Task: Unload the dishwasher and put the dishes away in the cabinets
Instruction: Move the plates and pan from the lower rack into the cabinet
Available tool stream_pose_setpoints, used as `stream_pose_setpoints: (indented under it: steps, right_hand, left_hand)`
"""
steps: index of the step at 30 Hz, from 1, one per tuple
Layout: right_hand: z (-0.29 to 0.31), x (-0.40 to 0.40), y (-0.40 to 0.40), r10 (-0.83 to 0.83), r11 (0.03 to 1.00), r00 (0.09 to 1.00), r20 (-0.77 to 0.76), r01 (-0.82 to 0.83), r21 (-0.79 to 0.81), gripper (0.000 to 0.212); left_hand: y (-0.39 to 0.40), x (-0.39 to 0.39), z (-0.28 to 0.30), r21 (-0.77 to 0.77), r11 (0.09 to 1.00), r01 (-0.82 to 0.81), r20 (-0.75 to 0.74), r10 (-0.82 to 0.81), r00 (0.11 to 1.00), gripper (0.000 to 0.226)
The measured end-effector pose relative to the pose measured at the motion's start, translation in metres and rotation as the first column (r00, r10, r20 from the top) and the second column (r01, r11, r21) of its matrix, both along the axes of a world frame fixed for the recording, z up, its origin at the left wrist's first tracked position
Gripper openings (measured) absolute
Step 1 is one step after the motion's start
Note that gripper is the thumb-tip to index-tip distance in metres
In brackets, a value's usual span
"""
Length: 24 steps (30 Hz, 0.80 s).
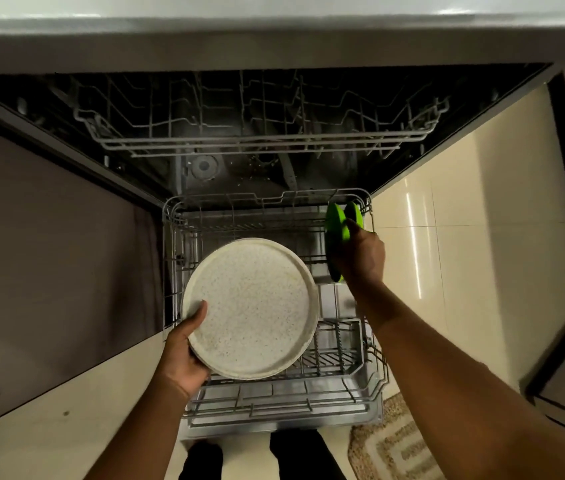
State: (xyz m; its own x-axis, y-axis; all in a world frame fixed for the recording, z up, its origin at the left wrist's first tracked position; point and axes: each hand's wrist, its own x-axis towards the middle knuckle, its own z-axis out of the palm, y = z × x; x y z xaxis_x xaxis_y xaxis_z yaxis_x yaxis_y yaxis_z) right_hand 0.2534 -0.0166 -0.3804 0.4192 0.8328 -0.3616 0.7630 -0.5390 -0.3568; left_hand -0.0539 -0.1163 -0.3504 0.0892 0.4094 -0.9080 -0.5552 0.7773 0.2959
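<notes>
The dishwasher stands open with its lower rack [274,407] pulled out toward me. My left hand [184,355] grips the near-left rim of a large speckled white plate [251,306], held face up above the rack. At the rack's far right corner two green plates [336,223] stand on edge. My right hand [360,258] is closed on the nearer green plate, thumb between the two. The rest of the lower rack looks bare.
The upper rack [257,133] sits back inside the dark tub and holds no dishes that I can see. A countertop edge [274,26] runs across the top. Cream floor tiles lie on both sides, and a woven mat [392,445] lies at the lower right by my feet.
</notes>
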Motion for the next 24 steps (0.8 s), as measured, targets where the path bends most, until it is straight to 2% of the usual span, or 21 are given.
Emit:
stream_pose_setpoints:
  steps: [3, 5, 8, 10, 12, 14, 18, 20, 21, 22, 24]
  right_hand:
    - [0.035, 0.013, -0.023, -0.064, 0.995, 0.998, -0.014, 0.065, 0.071, 0.05]
    - [0.058, 0.018, -0.044, -0.179, 0.964, 0.974, -0.139, 0.202, 0.172, 0.057]
    - [0.092, 0.018, -0.076, -0.374, 0.816, 0.818, -0.437, 0.514, 0.265, 0.057]
    - [0.113, 0.012, -0.095, -0.415, 0.753, 0.779, -0.47, 0.584, 0.303, 0.055]
    - [0.126, 0.002, -0.111, -0.435, 0.722, 0.712, -0.552, 0.642, 0.259, 0.056]
    - [0.129, -0.014, -0.122, -0.428, 0.707, 0.593, -0.682, 0.69, 0.156, 0.055]
    - [0.118, -0.051, -0.134, -0.384, 0.795, 0.487, -0.785, 0.606, -0.013, 0.048]
    - [0.11, -0.066, -0.138, -0.375, 0.822, 0.435, -0.818, 0.564, -0.077, 0.047]
    - [0.106, -0.072, -0.138, -0.377, 0.836, 0.456, -0.806, 0.543, -0.084, 0.048]
    - [0.102, -0.076, -0.138, -0.365, 0.856, 0.521, -0.771, 0.514, -0.058, 0.05]
    - [0.098, -0.081, -0.139, -0.268, 0.916, 0.737, -0.621, 0.394, 0.072, 0.054]
  left_hand:
    - [0.001, -0.01, 0.006, 0.016, 1.0, -0.006, -0.007, 0.006, 1.0, 0.034]
    - [0.001, -0.017, 0.008, 0.036, 0.999, -0.018, -0.009, 0.018, 1.0, 0.03]
    - [0.001, -0.026, 0.008, 0.057, 0.998, -0.02, 0.014, 0.02, 1.0, 0.026]
    - [0.001, -0.028, 0.007, 0.046, 0.999, -0.016, 0.013, 0.015, 1.0, 0.025]
    - [0.001, -0.027, 0.007, 0.047, 0.999, -0.008, 0.016, 0.007, 1.0, 0.025]
    - [0.002, -0.024, 0.009, 0.066, 0.998, 0.011, 0.015, -0.012, 1.0, 0.026]
    - [0.006, -0.015, 0.012, 0.089, 0.995, 0.047, 0.024, -0.049, 0.999, 0.031]
    - [0.008, -0.012, 0.011, 0.157, 0.987, 0.031, 0.064, -0.041, 0.997, 0.031]
    - [0.009, -0.011, 0.01, 0.187, 0.982, 0.016, 0.088, -0.033, 0.996, 0.03]
    - [0.01, -0.01, 0.008, 0.202, 0.979, 0.002, 0.108, -0.024, 0.994, 0.032]
    - [0.011, -0.008, 0.005, 0.191, 0.982, -0.014, 0.129, -0.011, 0.992, 0.036]
